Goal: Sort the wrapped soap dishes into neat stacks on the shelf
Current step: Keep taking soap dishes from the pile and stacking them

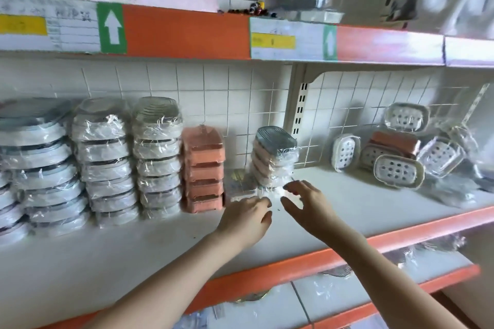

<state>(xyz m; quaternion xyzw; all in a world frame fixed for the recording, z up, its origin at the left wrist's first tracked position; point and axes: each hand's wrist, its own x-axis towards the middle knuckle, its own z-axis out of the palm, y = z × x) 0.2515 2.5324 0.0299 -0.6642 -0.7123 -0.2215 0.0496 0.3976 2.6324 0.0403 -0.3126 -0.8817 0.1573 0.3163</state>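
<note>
Wrapped soap dishes stand in stacks on the white shelf (107,256): grey-and-white stacks (107,163) at the left, a pink stack (203,169), and a leaning mixed stack (275,157) in the middle. A small wrapped dish (242,185) lies flat between the pink and the leaning stack. My left hand (247,219) hovers just in front of that flat dish, fingers loosely curled, holding nothing. My right hand (304,203) reaches toward the foot of the leaning stack with fingers spread. A loose heap of wrapped dishes (395,157) lies at the right.
The shelf has an orange front edge (294,262). Above runs another orange shelf (187,32) with price labels and pink items. A slotted upright (300,112) stands behind the leaning stack against the tiled wall. More wrapped goods lie on the lower shelf (320,299).
</note>
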